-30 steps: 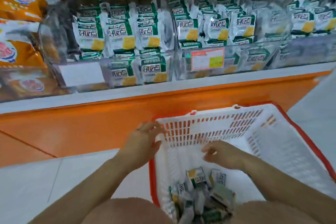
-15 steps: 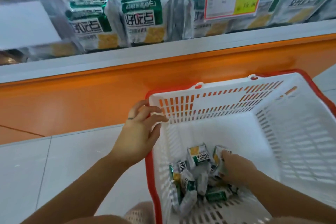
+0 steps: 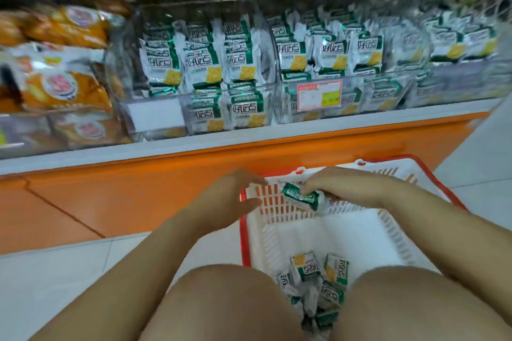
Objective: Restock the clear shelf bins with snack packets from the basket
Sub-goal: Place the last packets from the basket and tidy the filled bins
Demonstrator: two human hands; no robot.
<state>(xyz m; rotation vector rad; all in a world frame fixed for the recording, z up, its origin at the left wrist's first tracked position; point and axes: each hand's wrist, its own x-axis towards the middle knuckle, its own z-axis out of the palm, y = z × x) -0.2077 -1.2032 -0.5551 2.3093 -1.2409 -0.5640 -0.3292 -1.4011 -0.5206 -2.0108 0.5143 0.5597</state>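
A white basket (image 3: 368, 232) with a red rim sits on the floor between my knees. Several green-and-white snack packets (image 3: 318, 282) lie in its near corner. My right hand (image 3: 340, 185) is shut on one green-and-white packet (image 3: 302, 196), held above the basket's far wall. My left hand (image 3: 230, 199) rests against the basket's far left corner, fingers apart, holding nothing. Clear shelf bins (image 3: 205, 75) above the orange ledge hold rows of the same packets, standing upright.
An orange shelf base (image 3: 138, 191) with a pale ledge runs across in front of me. Orange snack bags (image 3: 63, 86) fill the bins at left. A red-and-yellow price tag (image 3: 318, 94) hangs on a middle bin. White tiled floor lies to the left and right.
My right hand has come up out of the basket holding a packet. The view has tilted up from the basket to the shelf bins. My left hand stays at the basket's corner.
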